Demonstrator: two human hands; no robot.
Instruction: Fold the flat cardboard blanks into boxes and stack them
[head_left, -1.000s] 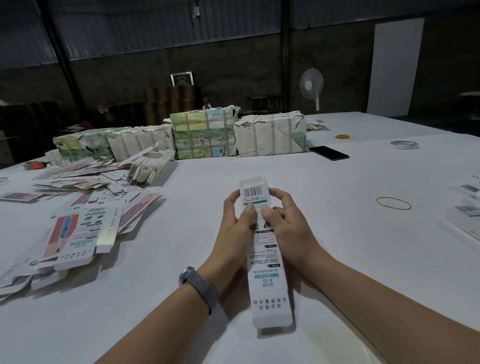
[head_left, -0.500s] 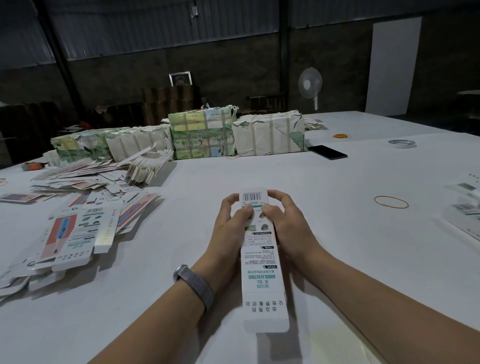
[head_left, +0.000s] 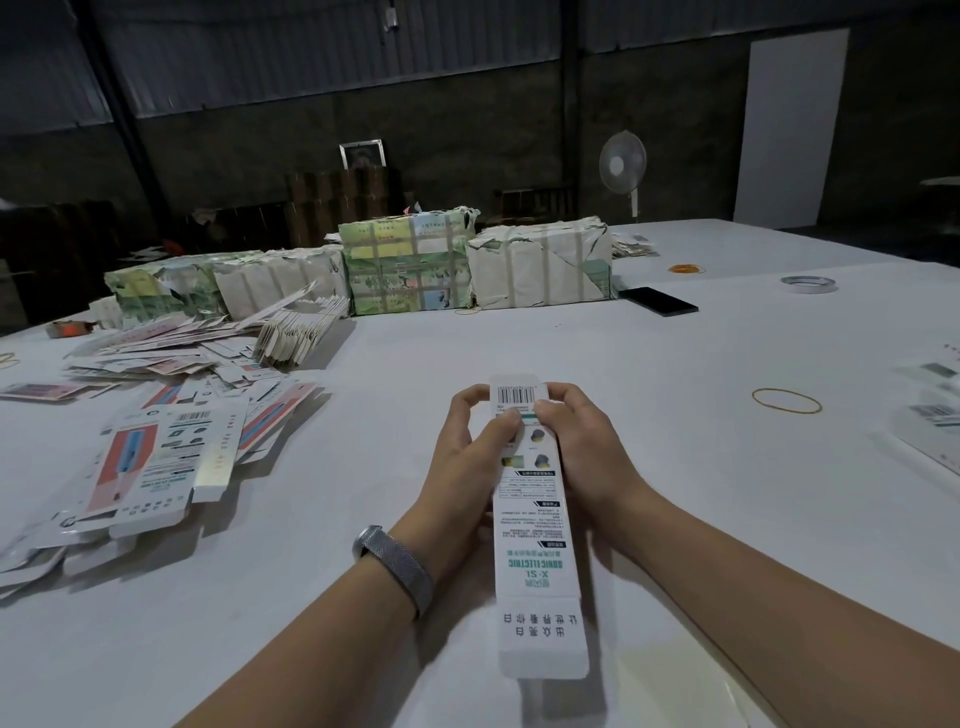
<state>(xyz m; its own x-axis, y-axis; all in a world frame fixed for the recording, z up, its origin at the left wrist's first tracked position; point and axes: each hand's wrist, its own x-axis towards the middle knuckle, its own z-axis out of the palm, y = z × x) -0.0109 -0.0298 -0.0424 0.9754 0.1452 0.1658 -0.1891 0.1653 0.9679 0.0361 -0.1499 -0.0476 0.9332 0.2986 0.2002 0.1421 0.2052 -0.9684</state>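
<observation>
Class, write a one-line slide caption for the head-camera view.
Both hands, left hand and right hand, grip a long white box over the white table.

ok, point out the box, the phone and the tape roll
box (head_left: 532, 525), head view, printed top face between the hands
phone (head_left: 657, 301), head view, middle of its dark screen
tape roll (head_left: 808, 284), head view, near rim of the ring

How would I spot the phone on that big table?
Start at the white-wrapped bundle at the far end of the table. Just right of it lies the phone, flat and face up. It is the only black slab there; the tape roll beyond is a pale ring.
</observation>
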